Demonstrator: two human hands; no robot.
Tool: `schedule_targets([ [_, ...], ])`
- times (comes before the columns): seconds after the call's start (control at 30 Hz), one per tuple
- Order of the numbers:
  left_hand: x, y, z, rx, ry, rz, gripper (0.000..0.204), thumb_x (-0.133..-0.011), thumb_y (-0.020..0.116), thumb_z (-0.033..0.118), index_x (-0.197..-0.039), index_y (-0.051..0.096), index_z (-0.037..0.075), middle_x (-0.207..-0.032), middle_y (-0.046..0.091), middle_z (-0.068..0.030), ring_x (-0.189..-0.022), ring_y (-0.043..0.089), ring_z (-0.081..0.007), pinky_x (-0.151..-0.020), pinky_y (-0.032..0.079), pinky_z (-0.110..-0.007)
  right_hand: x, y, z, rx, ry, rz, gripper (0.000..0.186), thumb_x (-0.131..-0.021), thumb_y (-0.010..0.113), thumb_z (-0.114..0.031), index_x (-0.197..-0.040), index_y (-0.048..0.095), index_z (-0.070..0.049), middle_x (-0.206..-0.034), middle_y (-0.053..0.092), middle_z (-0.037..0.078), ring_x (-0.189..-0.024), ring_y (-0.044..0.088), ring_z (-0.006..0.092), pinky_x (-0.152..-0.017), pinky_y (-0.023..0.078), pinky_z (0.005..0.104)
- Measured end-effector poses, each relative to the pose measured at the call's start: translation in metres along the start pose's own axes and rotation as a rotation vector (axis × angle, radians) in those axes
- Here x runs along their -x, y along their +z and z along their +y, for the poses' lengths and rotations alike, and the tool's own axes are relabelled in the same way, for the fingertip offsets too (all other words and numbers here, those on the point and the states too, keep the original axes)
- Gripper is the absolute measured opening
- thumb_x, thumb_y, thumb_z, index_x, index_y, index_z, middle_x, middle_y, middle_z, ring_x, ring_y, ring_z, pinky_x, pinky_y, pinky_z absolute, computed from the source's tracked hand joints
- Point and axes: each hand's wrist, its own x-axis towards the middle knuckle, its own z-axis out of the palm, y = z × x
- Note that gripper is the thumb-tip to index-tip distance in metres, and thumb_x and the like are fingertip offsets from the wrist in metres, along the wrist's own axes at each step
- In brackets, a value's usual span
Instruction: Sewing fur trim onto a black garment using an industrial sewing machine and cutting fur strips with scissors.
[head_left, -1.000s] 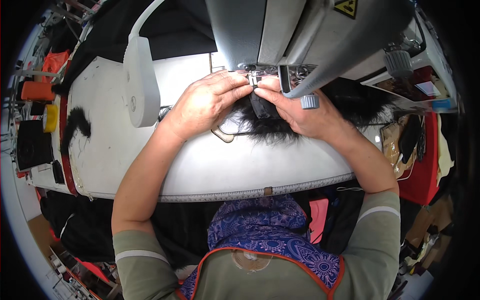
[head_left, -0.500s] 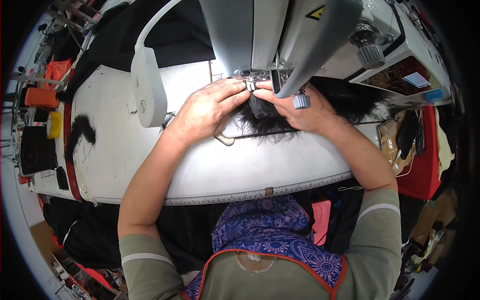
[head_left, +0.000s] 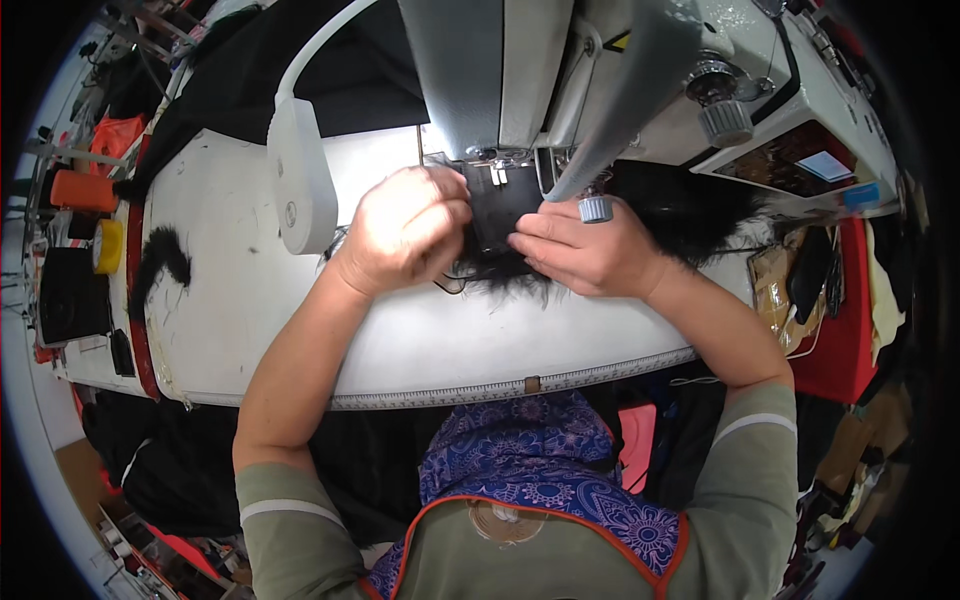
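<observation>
A black fabric piece with a furry edge (head_left: 497, 222) lies under the presser foot (head_left: 498, 175) of a sewing machine (head_left: 455, 75). My left hand (head_left: 405, 230) is closed at the left edge of this piece, its fingers curled in and pinching it. At the right edge my right hand (head_left: 600, 245) has its fingers pressed together on the fabric, the thumb tucked toward the machine. Dark fur spreads from the piece toward me and past my right hand. The needle tip is too small to make out.
A white lamp-like head (head_left: 300, 175) on a curved arm stands left of my left hand. Black cloth (head_left: 330, 65) lies at the back left, and a black fur strip (head_left: 165, 258) on the left. A measuring tape (head_left: 450, 392) runs along the near table edge.
My hands have moved apart and slightly toward me from the presser foot. My left fingers have curled in, and more flat black fabric shows between the hands.
</observation>
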Motion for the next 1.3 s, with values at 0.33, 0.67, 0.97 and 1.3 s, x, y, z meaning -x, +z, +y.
schedule_targets([
  [0.33, 0.005, 0.004, -0.006, -0.074, -0.110, -0.186, 0.022, -0.067, 0.076, 0.015, -0.083, 0.066, 0.003, -0.088, 0.066, -0.0088, -0.091, 0.065, -0.0231, -0.086, 0.052, -0.034, 0.033, -0.008, 0.026, 0.166, 0.076, -0.036, 0.029, -0.078, 0.056, -0.007, -0.106, 0.065, -0.007, -0.101, 0.064, 0.005, -0.094, 0.062, 0.0206, -0.079, 0.051, 0.0327],
  [0.67, 0.022, -0.025, -0.094, -0.390, -0.468, -0.135, 0.014, -0.082, 0.060, 0.013, -0.092, 0.061, 0.005, -0.091, 0.060, -0.0118, -0.084, 0.059, -0.0346, -0.073, 0.048, -0.041, 0.027, -0.050, 0.071, 0.295, 0.722, -0.300, 0.036, -0.088, 0.051, -0.031, -0.117, 0.059, -0.011, -0.115, 0.060, 0.007, -0.108, 0.056, 0.0240, -0.095, 0.043, 0.0358],
  [0.97, 0.133, -0.198, -0.179, -0.808, -1.071, -0.461, 0.031, -0.080, 0.049, 0.009, -0.106, 0.065, 0.006, -0.105, 0.064, -0.0181, -0.099, 0.060, -0.0359, -0.086, 0.047, -0.042, 0.053, -0.065, 0.097, 1.001, 0.585, -0.073, 0.041, -0.086, 0.051, -0.039, -0.117, 0.059, -0.013, -0.119, 0.059, 0.009, -0.114, 0.052, 0.0259, -0.098, 0.040, 0.0378],
  [1.3, 0.048, -0.074, -0.009, -0.510, -0.948, -0.428, 0.064, -0.083, 0.055, 0.054, -0.136, 0.042, 0.019, -0.141, 0.040, -0.0116, -0.132, 0.034, -0.0331, -0.107, 0.023, -0.058, 0.028, -0.023, 0.033, 0.322, 0.116, -0.016, 0.021, -0.080, 0.058, -0.010, -0.100, 0.064, -0.007, -0.102, 0.063, 0.011, -0.094, 0.062, 0.0303, -0.076, 0.051, 0.0392],
])
